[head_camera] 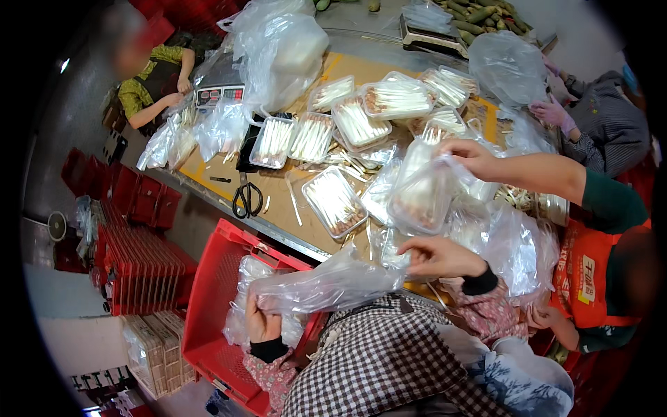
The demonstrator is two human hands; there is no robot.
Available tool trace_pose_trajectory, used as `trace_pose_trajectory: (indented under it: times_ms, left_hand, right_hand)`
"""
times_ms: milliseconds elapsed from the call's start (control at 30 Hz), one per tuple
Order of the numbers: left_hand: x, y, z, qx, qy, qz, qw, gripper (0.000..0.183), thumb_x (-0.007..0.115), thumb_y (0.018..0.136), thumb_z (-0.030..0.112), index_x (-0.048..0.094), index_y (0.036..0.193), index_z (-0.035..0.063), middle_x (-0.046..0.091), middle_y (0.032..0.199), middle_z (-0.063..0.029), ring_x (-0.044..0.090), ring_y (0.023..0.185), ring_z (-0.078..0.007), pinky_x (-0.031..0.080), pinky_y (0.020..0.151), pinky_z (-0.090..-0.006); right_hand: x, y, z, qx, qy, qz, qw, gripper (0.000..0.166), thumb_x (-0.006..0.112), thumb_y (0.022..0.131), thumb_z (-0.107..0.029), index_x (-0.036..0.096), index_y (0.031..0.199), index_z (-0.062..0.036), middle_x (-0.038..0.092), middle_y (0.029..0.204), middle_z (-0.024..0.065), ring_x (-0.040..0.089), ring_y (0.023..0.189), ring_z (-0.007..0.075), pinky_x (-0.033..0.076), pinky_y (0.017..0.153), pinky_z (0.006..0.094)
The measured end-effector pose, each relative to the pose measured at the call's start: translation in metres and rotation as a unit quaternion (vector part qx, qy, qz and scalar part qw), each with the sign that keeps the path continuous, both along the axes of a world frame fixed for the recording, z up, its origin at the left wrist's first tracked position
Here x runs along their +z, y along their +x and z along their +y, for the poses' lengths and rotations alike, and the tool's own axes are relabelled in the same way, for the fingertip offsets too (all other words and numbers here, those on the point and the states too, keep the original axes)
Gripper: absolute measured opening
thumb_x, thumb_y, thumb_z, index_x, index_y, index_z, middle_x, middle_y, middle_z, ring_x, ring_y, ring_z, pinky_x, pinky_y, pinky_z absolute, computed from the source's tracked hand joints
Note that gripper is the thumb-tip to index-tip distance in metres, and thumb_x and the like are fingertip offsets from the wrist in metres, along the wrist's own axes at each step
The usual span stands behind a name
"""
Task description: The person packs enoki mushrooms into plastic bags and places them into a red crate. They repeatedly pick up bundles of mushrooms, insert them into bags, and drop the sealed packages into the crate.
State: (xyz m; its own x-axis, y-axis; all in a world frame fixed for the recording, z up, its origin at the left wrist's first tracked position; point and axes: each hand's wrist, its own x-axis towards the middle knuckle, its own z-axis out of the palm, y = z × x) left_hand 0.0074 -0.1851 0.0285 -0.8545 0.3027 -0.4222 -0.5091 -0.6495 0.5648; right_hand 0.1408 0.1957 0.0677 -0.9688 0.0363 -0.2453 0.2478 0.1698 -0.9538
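A clear plastic bag (333, 284) stretches lengthwise between my hands above the table's near edge. My left hand (263, 318) grips its left end, with the fingers partly behind the film. At the other end, the bent fingers of my right hand (443, 259) hold the film. Just beyond the bag lies a clear tray of white vegetable stalks (334, 202) with brownish ends. Several more filled trays (360, 122) are heaped farther back. Black-handled scissors (247, 199) rest near the table edge.
A red crate (200, 323) holding bagged goods (252, 271) stands by my left arm. At right, a co-worker's hand (469, 156) holds a bagged tray (422, 198). Another gloved co-worker (599, 122) handles a large bag. A scale (220, 95) stands near a third person (151, 83).
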Motion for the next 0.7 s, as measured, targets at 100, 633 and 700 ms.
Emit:
trace_pose_trajectory:
  times_ms: [100, 633, 700]
  left_hand:
    - [0.001, 0.004, -0.019, -0.041, -0.052, 0.148, 0.987, 0.030, 0.050, 0.089, 0.009, 0.045, 0.117, -0.0005, 0.057, 0.107, -0.0098, 0.058, 0.094, -0.0164, 0.046, 0.084, -0.0284]
    - [0.045, 0.054, 0.026, -0.424, -0.076, 0.145, 0.891, 0.044, 0.053, 0.086, 0.013, 0.042, 0.127, 0.0019, 0.049, 0.123, -0.0087, 0.044, 0.116, -0.0172, 0.034, 0.098, -0.0315]
    - [0.027, 0.065, 0.033, -0.395, -0.110, 0.227, 0.883, 0.042, 0.048, 0.083, 0.007, 0.045, 0.125, 0.0015, 0.052, 0.119, -0.0068, 0.047, 0.112, -0.0174, 0.035, 0.097, -0.0313]
  right_hand:
    - [-0.032, 0.017, 0.039, -0.287, 0.063, 0.029, 0.955, 0.035, 0.061, 0.083, -0.028, 0.054, 0.107, -0.0036, 0.060, 0.081, 0.0072, 0.057, 0.073, 0.0211, 0.046, 0.067, 0.0332]
    - [0.021, 0.114, 0.155, -0.603, -0.246, 0.496, 0.574, 0.053, 0.047, 0.083, -0.031, 0.048, 0.118, 0.0082, 0.056, 0.106, 0.0185, 0.051, 0.089, 0.0272, 0.038, 0.091, 0.0429]
    - [0.006, 0.101, 0.120, -0.639, -0.282, 0.439, 0.566, 0.053, 0.046, 0.085, -0.032, 0.047, 0.118, 0.0096, 0.056, 0.106, 0.0189, 0.051, 0.089, 0.0272, 0.039, 0.091, 0.0426]
